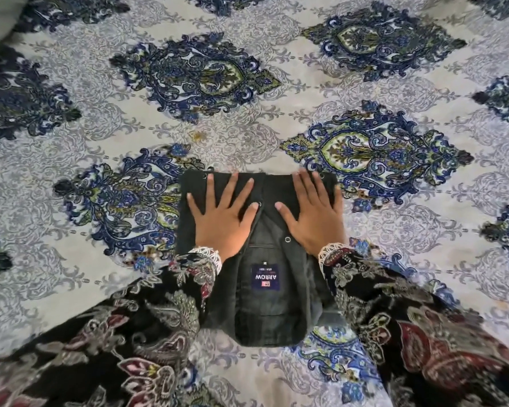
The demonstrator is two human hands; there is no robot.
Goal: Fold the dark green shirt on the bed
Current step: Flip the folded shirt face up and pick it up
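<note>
Head view looks down on a dark green shirt (272,304) folded into a compact rectangle on the bed (247,83), whose cover bears blue and grey medallions. Both hands lie flat on the shirt's far half: the left hand (224,218) left of the button placket, the right hand (313,214) right of it, fingers (301,183) spread apart and pressing, gripping nothing. A navy collar label (265,278) sits nearer the person than the hands. Patterned dark sleeves (365,277) cover both wrists; the shirt's near edge looks slightly blurred.
</note>
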